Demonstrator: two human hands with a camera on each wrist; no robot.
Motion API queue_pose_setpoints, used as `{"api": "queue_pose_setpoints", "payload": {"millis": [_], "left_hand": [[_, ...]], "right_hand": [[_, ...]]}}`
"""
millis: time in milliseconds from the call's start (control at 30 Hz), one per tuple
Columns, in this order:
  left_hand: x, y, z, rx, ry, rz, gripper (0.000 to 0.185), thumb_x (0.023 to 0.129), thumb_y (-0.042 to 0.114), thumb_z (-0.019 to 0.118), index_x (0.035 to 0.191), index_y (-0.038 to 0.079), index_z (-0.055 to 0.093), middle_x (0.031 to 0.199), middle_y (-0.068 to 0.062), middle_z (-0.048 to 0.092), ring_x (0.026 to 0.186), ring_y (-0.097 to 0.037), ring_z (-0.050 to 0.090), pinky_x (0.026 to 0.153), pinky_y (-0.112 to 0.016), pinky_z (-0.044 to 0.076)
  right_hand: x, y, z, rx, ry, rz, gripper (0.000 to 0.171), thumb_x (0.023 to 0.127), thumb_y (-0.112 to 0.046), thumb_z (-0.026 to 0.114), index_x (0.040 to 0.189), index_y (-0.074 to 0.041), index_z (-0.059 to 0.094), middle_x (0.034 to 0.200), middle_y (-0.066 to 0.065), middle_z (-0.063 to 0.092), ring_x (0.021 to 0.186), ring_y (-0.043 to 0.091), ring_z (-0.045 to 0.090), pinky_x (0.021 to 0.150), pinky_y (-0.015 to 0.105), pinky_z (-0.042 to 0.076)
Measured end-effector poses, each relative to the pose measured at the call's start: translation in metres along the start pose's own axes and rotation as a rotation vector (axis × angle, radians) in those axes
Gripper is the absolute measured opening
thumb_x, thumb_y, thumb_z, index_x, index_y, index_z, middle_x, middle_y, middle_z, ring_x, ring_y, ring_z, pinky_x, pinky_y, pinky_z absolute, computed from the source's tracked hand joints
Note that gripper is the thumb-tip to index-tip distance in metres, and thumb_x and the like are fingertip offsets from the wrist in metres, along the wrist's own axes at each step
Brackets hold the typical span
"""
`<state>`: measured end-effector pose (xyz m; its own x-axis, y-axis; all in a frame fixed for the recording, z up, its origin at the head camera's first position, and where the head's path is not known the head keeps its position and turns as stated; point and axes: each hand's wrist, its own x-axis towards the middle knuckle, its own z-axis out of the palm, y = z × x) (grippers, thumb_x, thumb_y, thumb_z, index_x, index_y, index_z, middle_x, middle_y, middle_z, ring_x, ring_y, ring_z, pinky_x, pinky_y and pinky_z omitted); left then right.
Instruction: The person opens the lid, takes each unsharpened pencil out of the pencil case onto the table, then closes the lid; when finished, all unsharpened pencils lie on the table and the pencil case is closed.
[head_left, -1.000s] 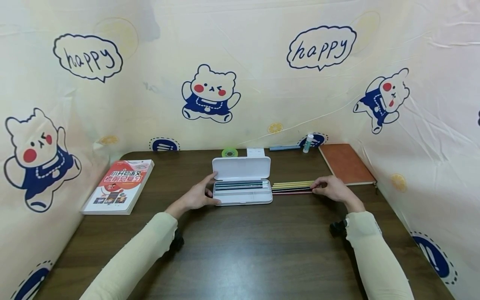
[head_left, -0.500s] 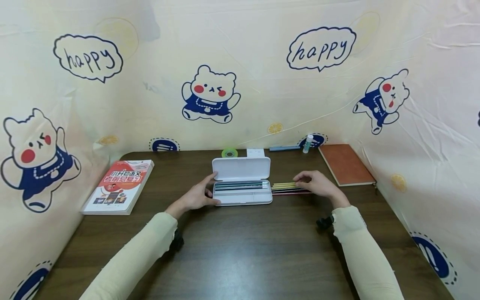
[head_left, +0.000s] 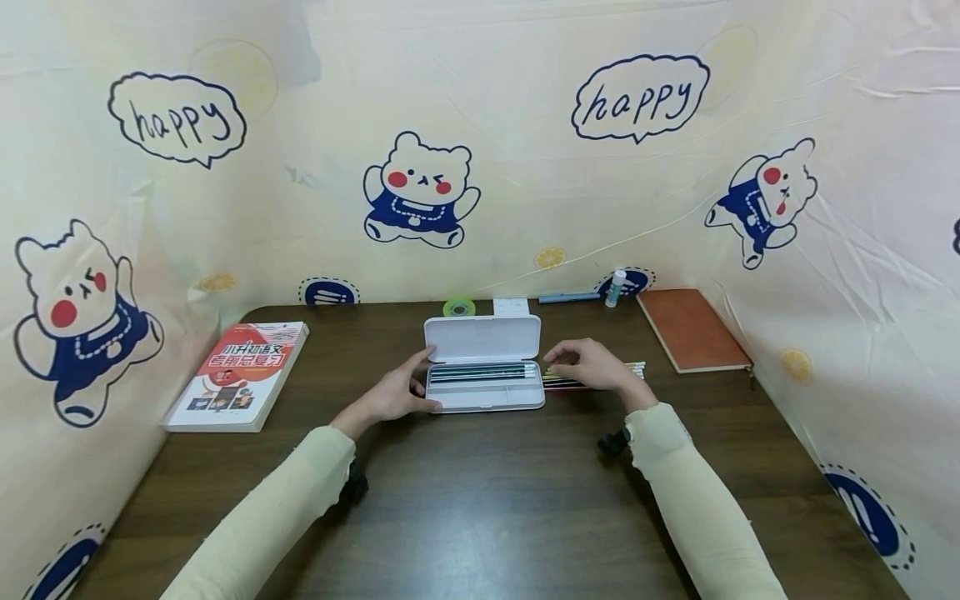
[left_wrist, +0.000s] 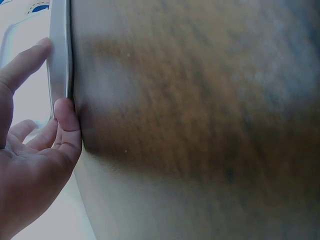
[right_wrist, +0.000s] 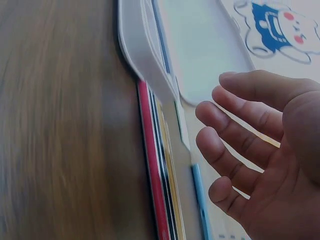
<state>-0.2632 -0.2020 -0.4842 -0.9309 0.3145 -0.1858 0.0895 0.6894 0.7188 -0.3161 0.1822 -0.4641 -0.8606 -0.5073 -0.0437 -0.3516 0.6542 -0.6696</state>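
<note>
Dark wood counter [head_left: 480,500] fills most of your view, with printed cloth [head_left: 480,125] (bears, "happy" bubbles) walling it on three sides.

Red-and-white book [head_left: 238,373] lies flat at the left, well apart from everything else. Brown notebook [head_left: 692,328] lies at the far right, near the cloth.

White pencil case [head_left: 484,362] sits at centre, lid up and open, with dark pencils [head_left: 483,372] lying lengthwise in its upper compartment. The lower compartment looks bare, but it's too small to be sure.

Your left hand [head_left: 395,392] is at the case's left end. The left wrist view shows the thumb tip pressed to the case edge and a finger resting straight along the top, so the fingers are relaxed, not curled round it.

Your right hand [head_left: 594,368] hovers over loose pencils [head_left: 592,377] lying in a row just right of the case, with their ends touching or tucked under its right end. In the right wrist view the fingers [right_wrist: 240,130] are loosely spread and slightly bent, pinching nothing. Can't tell whether they touch the pencils.

Along the back edge you have a green tape roll [head_left: 459,307], a small white card [head_left: 512,306], a blue pen [head_left: 567,297] and a small white bottle [head_left: 616,286].
</note>
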Motion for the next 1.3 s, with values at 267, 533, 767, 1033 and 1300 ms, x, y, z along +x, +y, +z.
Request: {"api": "queue_pose_setpoints", "payload": {"millis": [267, 533, 767, 1033, 1300], "left_hand": [[0.000, -0.001, 0.000, -0.001, 0.001, -0.001, 0.106, 0.082, 0.030, 0.083, 0.161, 0.027, 0.013, 0.154, -0.013, 0.044, 0.099, -0.018, 0.058, 0.088, -0.034, 0.048], [-0.001, 0.000, 0.000, -0.005, 0.001, -0.001, 0.106, 0.082, 0.030, 0.083, 0.161, 0.027, 0.013, 0.153, -0.014, 0.044, 0.100, -0.019, 0.058, 0.088, -0.035, 0.049], [0.000, 0.000, -0.001, -0.001, -0.001, 0.010, 0.106, 0.082, 0.030, 0.083, 0.161, 0.026, 0.013, 0.153, -0.014, 0.044, 0.099, -0.019, 0.059, 0.088, -0.035, 0.049], [-0.001, 0.000, -0.001, -0.004, 0.000, 0.002, 0.105, 0.082, 0.031, 0.083, 0.161, 0.028, 0.014, 0.154, -0.014, 0.043, 0.100, -0.019, 0.059, 0.089, -0.036, 0.049], [0.000, -0.001, 0.000, -0.004, 0.001, 0.002, 0.106, 0.081, 0.032, 0.084, 0.161, 0.027, 0.014, 0.154, -0.013, 0.043, 0.099, -0.018, 0.059, 0.088, -0.035, 0.049]], "right_hand": [[0.014, -0.014, 0.019, -0.042, -0.047, -0.048, 0.023, 0.095, -0.020, 0.067, 0.116, -0.013, 0.073, 0.113, 0.003, 0.073, 0.089, 0.016, 0.058, 0.081, 0.033, 0.050], [0.018, -0.022, 0.027, -0.062, -0.086, -0.040, 0.026, 0.095, -0.019, 0.068, 0.119, -0.013, 0.072, 0.119, 0.004, 0.072, 0.099, 0.019, 0.060, 0.093, 0.042, 0.051], [0.019, -0.025, 0.030, -0.081, -0.105, -0.034, 0.025, 0.095, -0.016, 0.067, 0.119, -0.014, 0.072, 0.117, 0.003, 0.072, 0.106, 0.019, 0.062, 0.098, 0.045, 0.050], [0.023, -0.025, 0.035, -0.159, -0.121, -0.052, 0.017, 0.093, -0.016, 0.069, 0.108, -0.018, 0.076, 0.108, -0.002, 0.074, 0.096, 0.015, 0.061, 0.092, 0.039, 0.050], [0.027, -0.028, 0.040, -0.216, -0.141, -0.056, 0.014, 0.092, -0.014, 0.070, 0.102, -0.020, 0.078, 0.094, -0.004, 0.071, 0.085, 0.012, 0.057, 0.081, 0.032, 0.047]]}}
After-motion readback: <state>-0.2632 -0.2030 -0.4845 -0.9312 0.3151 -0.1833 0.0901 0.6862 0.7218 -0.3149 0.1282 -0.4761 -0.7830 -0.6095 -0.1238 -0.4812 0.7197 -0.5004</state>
